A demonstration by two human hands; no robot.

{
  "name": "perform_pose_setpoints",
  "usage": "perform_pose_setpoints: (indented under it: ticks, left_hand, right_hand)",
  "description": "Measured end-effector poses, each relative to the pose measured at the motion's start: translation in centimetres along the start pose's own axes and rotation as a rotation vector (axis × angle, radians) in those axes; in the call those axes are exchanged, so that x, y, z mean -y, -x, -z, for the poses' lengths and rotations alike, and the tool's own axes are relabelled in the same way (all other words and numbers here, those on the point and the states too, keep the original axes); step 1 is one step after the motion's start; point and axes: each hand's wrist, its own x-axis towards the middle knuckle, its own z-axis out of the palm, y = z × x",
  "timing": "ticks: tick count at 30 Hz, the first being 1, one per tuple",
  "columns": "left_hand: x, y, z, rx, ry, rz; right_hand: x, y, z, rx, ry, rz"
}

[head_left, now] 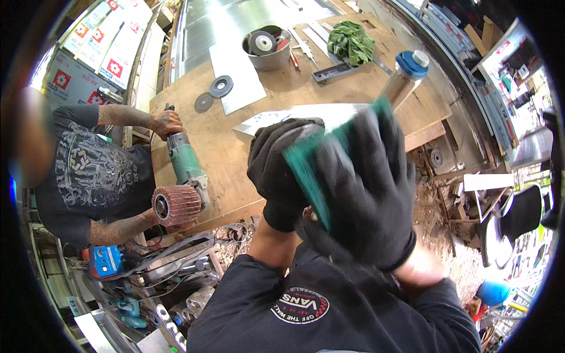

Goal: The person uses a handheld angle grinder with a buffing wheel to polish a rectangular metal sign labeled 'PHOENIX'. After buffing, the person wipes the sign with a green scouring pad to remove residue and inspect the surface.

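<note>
the work looks under way rather than finished, as a judgement: the green pad (305, 167) is up off the table (226, 150), between the 2 gloved hands near the middle of the view. the right hand (368, 194), blurred, has its fingers laid long across the pad and the thumb near its lower edge, so it seems to have hold of it. the left hand (281, 162) is curled at about 10 o'clock from the right; whether it grips the pad or only rests against it, i cannot tell. a pale metal piece (273, 115) lies behind them, partly hidden; no worked patch can be made out on it, so how much is done or left cannot be read.

of the containers, the grey metal pot (276, 63) stands at 12 o'clock, its top filled with grinding discs (262, 42), some dark, 1 with a pale centre. 2 more discs lie outside it at 11 o'clock: a thick dark disc (221, 86) and a thinner, flat disc (203, 103). between 1 and 2 o'clock stands a bottle (400, 88) with a blue and white lid, closed; its contents cannot be told. at 9 o'clock a co-worker holds a green grinder (185, 159) fitted with a flap wheel (181, 206).
</note>
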Motion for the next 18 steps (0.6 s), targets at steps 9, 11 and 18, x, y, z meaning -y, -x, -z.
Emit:
perform_pose_setpoints:
  ticks: [9, 11, 18]
  left_hand:
    - [0.4, 0.2, -0.3, 0.03, 0.066, -0.074]
    - [1.2, 0.5, -0.1, 0.024, 0.073, -0.089]
    - [1.1, 0.7, -0.3, 0.033, 0.063, -0.077]
  right_hand:
    - [-1.0, -0.5, -0.4, -0.018, 0.03, -0.002]
    - [-0.7, -2.4, -0.3, 0.015, -0.005, -0.047]
    - [-0.3, -0.9, 0.1, 0.061, -0.022, -0.092]
